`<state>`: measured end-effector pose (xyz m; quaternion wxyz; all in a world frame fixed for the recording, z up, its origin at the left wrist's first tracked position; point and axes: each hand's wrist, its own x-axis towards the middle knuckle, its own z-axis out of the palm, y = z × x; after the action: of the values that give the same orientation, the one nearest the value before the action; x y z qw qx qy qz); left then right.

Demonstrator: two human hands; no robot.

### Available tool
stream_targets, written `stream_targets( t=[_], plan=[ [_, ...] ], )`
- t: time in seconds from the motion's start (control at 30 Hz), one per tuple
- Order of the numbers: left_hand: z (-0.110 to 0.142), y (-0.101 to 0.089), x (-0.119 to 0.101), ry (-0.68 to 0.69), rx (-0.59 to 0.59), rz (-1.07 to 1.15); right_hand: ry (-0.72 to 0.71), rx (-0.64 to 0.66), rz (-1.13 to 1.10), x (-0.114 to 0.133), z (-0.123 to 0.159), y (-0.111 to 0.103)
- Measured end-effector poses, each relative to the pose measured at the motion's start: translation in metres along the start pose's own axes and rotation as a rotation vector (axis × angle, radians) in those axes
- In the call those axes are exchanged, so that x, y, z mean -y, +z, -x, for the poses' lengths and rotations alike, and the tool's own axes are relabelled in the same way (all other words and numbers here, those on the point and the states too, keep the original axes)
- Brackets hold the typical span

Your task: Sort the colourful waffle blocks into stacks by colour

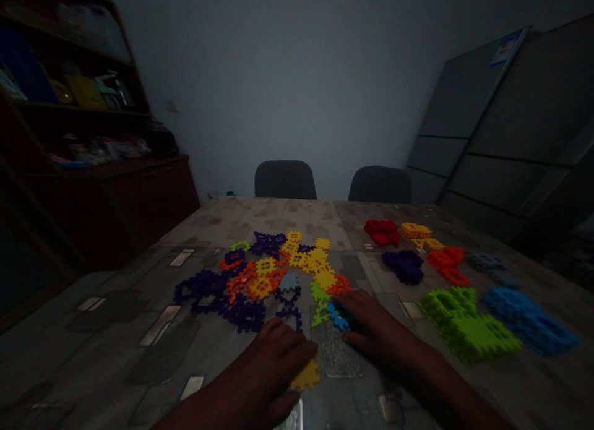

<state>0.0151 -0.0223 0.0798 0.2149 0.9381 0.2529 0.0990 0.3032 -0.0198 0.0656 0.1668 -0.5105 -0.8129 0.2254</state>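
Observation:
A loose spread of flat interlocking plastic pieces (273, 272) in purple, orange, yellow and green lies in the middle of the table (116, 331). My left hand (273, 362) rests near the front edge, its fingers curled over a yellow piece (305, 375). My right hand (371, 328) lies on the table just right of it, fingers reaching into the pile's near edge, touching a blue piece (338, 318) beside a green piece (320, 309). The room is dim, so finger detail is poor.
Sorted heaps stand on the right: red (382, 231), yellow (416, 232), purple (404, 266), orange (448, 264), green (466, 322) and blue (526, 318). Two dark chairs (284, 179) stand at the far side. A dark shelf unit (78, 133) is at the left.

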Motion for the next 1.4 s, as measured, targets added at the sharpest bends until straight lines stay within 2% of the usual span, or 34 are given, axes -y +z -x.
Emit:
stream_targets(
  t=[0.33,0.47,0.6,0.67,0.8,0.87,1.0,1.1,1.2,1.3,1.4],
  plan=[
    [0.000,-0.012,0.008,-0.039,0.001,-0.028,0.091,0.075,0.016,0.008,0.003,-0.007],
    [0.002,-0.014,0.011,-0.059,-0.006,-0.046,0.043,0.108,0.000,0.017,0.013,-0.019],
    [0.000,-0.014,0.007,0.008,-0.005,-0.047,-0.081,0.192,-0.034,0.029,0.023,-0.030],
    [-0.002,-0.013,0.004,0.035,0.016,-0.055,-0.112,0.180,-0.046,0.029,0.025,-0.031],
    [-0.004,-0.009,0.005,0.059,0.030,-0.056,0.076,0.025,0.015,0.026,0.026,-0.025],
    [-0.003,-0.007,0.007,0.065,0.025,-0.054,0.178,0.004,0.070,0.029,0.022,-0.018],
    [-0.003,-0.006,0.010,0.046,0.032,-0.049,0.268,0.090,0.166,0.041,0.013,-0.004],
    [-0.002,-0.008,0.009,0.020,0.037,-0.030,0.237,0.099,0.193,0.042,0.010,0.002],
    [-0.001,-0.011,0.007,0.013,0.019,-0.013,0.176,0.143,0.132,0.037,0.014,-0.004],
    [0.000,-0.015,0.008,0.015,0.023,-0.015,0.184,0.240,0.023,0.031,0.023,-0.016],
    [0.002,-0.021,0.016,0.019,-0.013,-0.010,0.152,0.292,-0.055,0.030,0.030,-0.025]
  ],
)
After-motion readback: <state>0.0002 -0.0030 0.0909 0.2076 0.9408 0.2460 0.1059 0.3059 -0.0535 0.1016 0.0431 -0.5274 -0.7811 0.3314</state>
